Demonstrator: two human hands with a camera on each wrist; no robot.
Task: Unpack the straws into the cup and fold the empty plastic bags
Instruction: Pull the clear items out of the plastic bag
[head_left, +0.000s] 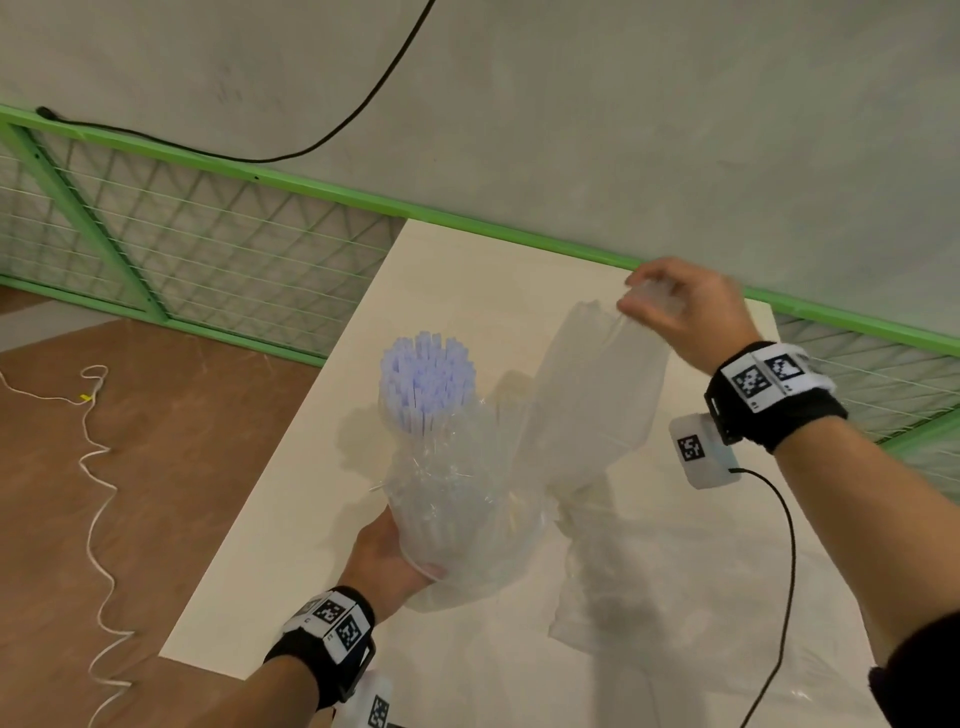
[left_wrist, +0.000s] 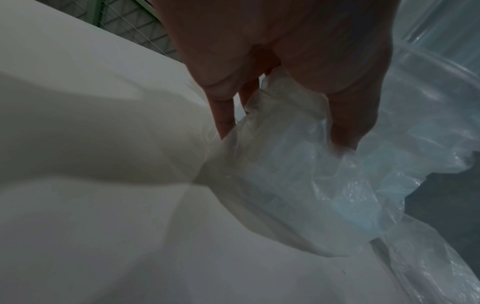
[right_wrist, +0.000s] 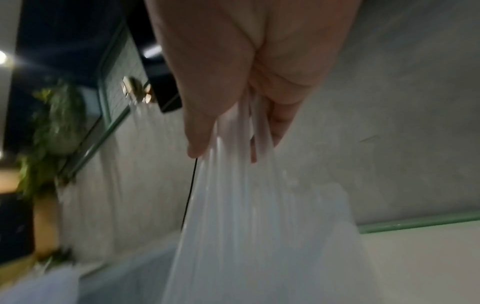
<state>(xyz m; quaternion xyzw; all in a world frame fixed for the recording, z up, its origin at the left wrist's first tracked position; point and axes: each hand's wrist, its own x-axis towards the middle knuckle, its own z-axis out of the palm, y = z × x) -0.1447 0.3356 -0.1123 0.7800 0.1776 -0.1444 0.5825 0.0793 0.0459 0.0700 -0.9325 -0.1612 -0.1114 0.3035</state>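
A bundle of pale blue-white straws (head_left: 428, 384) stands upright above the white table (head_left: 457, 270). Crinkled clear plastic (head_left: 452, 499) wraps the bundle's lower part. My left hand (head_left: 410, 556) grips the bundle from below, and I cannot tell whether a cup is inside. In the left wrist view, my left hand (left_wrist: 283, 137) curls thumb and fingers round this plastic (left_wrist: 298, 185). My right hand (head_left: 654, 301) is raised at the back right, pinching the top of a limp clear plastic bag (head_left: 592, 405). The right wrist view shows my right hand (right_wrist: 233, 144) with the bag (right_wrist: 246, 226) hanging from it.
More crumpled clear plastic (head_left: 597, 608) lies on the table under the hanging bag. A green mesh fence (head_left: 208, 244) runs behind the table. The table's left edge (head_left: 270, 467) drops to a brown floor with a white cord (head_left: 96, 467). A black cable (head_left: 779, 597) trails from my right wrist.
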